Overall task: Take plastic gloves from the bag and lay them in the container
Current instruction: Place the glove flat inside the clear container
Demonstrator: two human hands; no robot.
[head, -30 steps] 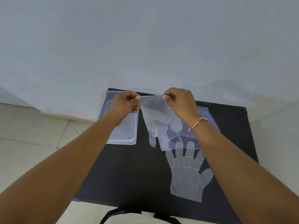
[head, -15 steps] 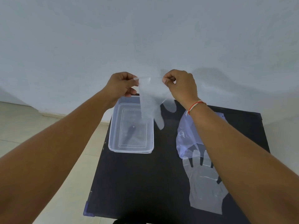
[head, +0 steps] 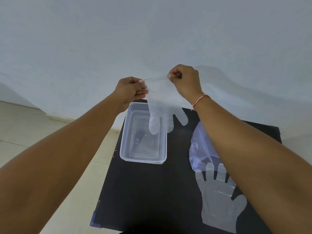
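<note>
While left hand [head: 130, 90] and right hand [head: 184, 80] pinched glove [head: 164, 107] cuff, fingertips hung over container [head: 143, 160] far rim; second glove [head: 219, 200] lay near table [head: 143, 191] right edge.

Single head-worn view, looking forward and down

The wide-angle camera sits above the near edge of the black table [head: 143, 191], close over it, facing the pale wall [head: 152, 39] behind the table's far edge.

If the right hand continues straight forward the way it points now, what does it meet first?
Probably the wall. The right hand, pinching the glove, points at it with nothing visible between, though depth is unclear.
</note>
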